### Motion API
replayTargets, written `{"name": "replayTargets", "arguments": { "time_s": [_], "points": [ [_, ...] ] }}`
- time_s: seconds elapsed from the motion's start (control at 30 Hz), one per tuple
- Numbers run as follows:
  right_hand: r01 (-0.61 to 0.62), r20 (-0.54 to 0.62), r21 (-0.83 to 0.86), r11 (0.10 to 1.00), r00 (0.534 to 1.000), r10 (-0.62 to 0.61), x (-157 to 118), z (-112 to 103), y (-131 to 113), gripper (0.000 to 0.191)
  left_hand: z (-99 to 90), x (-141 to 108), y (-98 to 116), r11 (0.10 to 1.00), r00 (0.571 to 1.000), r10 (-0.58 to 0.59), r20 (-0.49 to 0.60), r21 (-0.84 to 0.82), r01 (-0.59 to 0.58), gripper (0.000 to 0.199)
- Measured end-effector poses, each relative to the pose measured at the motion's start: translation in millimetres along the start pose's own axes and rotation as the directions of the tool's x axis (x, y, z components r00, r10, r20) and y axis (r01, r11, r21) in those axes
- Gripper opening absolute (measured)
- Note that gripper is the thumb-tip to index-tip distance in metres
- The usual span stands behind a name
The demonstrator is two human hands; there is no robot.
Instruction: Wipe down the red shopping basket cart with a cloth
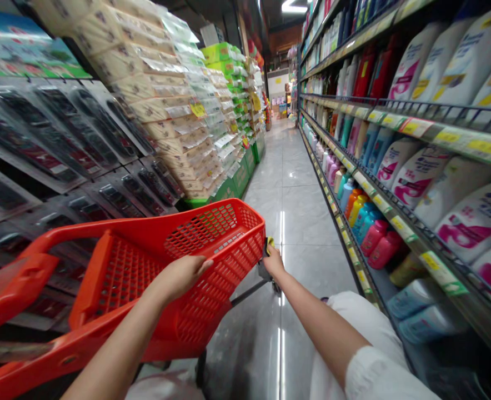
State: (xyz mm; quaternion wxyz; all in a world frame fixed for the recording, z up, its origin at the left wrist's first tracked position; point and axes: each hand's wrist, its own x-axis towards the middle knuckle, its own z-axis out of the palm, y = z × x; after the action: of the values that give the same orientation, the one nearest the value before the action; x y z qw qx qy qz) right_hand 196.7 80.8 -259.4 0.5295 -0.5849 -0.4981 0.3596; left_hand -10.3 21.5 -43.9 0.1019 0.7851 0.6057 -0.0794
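Note:
A red plastic shopping cart (216,289) stands slantwise in the aisle, its handle end at the left. My left hand (185,275) is closed over the near side rim of the basket, with some fingers hidden behind it. At the basket's far right corner, my right hand (274,261) pinches a small yellow and dark item (267,244) against the outside of the cart. That item is too small to name. No goods show in the visible part of the basket.
Shelves of shampoo bottles (470,222) line the right side, price labels along their edges. Blister-packed goods (62,128) hang at the left, close to the cart. Beyond them rise stacked tissue packs (179,111). A grey tiled floor (301,205) runs down the aisle.

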Motion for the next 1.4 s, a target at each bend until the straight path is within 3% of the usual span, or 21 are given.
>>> {"name": "replayTargets", "arguments": {
  "time_s": [0.1, 0.27, 0.53, 0.67, 0.77, 0.87, 1.0, 1.1, 1.17, 1.23, 1.3, 1.4],
  "points": [
    [-0.052, 0.052, 0.102, 0.993, 0.998, 0.047, 4, -1, 0, 0.051, 0.7, 2, -1, 1.000, 1.000, 0.011, 0.008, 0.012, -0.011, 0.052],
    [-0.028, 0.027, 0.155, 0.987, 0.999, 0.024, 30, -15, -6, 0.060, 2.9, 5, -3, 1.000, 1.000, 0.012, 0.000, 0.013, -0.012, 0.051],
    [-0.131, 0.102, 0.165, 0.978, 0.988, 0.115, 9, -11, 14, 0.038, 2.2, 1, -1, 1.000, 1.000, 0.017, -0.006, 0.015, -0.017, 0.050],
    [-0.059, 0.017, 0.233, 0.971, 0.998, 0.056, 33, -19, 3, 0.050, 2.2, 0, 0, 1.000, 1.000, 0.013, -0.012, 0.001, -0.013, 0.049],
    [-0.046, -0.042, 0.299, 0.953, 0.997, 0.061, 31, -16, 5, 0.059, 1.7, -2, 3, 1.000, 1.000, 0.008, -0.004, 0.000, -0.008, 0.049],
    [-0.151, 0.008, 0.419, 0.895, 0.987, 0.163, 6, -2, 14, 0.065, 1.5, -4, 5, 1.000, 1.000, 0.008, 0.007, 0.000, -0.008, 0.050],
    [-0.362, 0.186, 0.530, 0.767, 0.932, 0.311, -10, 2, 11, 0.061, 1.5, -4, 6, 0.999, 1.000, 0.030, 0.007, 0.009, -0.030, 0.050],
    [-0.317, 0.111, 0.557, 0.768, 0.945, 0.309, 9, -13, -10, 0.065, 1.3, -2, 7, 0.999, 1.000, 0.028, 0.000, 0.019, -0.028, 0.051],
    [-0.140, -0.051, 0.500, 0.855, 0.980, 0.190, 27, -27, -27, 0.072, 1.7, 0, 8, 1.000, 1.000, 0.029, -0.004, 0.010, -0.029, 0.051],
    [0.024, -0.148, 0.308, 0.951, 0.989, 0.022, 40, -38, -43, 0.075, 2.8, 3, 10, 0.999, 0.999, 0.041, -0.012, -0.023, -0.042, 0.052],
    [0.075, -0.125, 0.056, 0.996, 0.990, -0.068, 45, -42, -54, 0.075, 4.1, 6, 12, 0.994, 0.998, 0.058, -0.017, -0.088, -0.059, 0.055],
    [0.059, -0.084, -0.244, 0.968, 0.993, -0.081, 33, -34, -68, 0.075, 5.0, 10, 18, 0.982, 0.998, 0.060, -0.006, -0.177, -0.060, 0.063]
  ]
}}
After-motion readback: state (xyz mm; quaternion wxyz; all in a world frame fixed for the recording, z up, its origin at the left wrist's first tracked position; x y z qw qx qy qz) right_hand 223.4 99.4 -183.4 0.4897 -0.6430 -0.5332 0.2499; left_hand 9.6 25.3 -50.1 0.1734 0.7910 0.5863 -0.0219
